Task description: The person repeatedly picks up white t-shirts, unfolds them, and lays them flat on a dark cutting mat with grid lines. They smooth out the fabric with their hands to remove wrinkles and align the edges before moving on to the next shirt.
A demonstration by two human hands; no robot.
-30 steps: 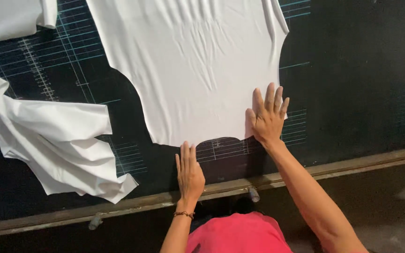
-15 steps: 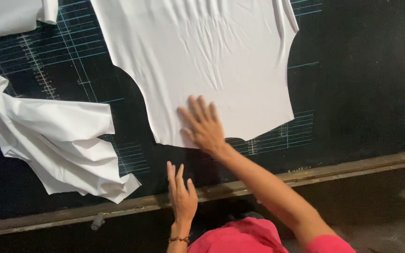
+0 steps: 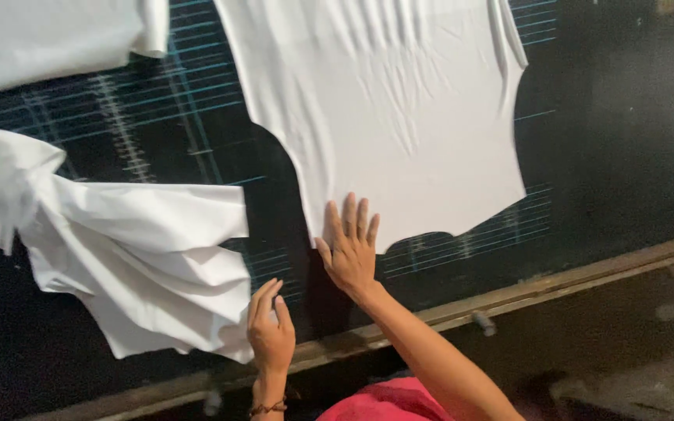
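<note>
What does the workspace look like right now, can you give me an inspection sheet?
Surface: dark cutting table with faint blue grid lines, wooden front edge.
Job's things: flat white cut fabric panel, lightly wrinkled.
Clutter: crumpled white fabric piece at left; another white fabric sheet at top left.
Grippers: right hand flat, fingertips on the panel's lower corner; left hand by the crumpled piece's edge.
Cables: nothing seen.
Surroundings: dim floor below the table.

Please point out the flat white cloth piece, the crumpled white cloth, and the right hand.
flat white cloth piece [image 3: 399, 117]: head view, its smooth middle.
crumpled white cloth [image 3: 150, 257]: head view, its folded centre.
right hand [image 3: 346, 248]: head view, back of hand.
</note>
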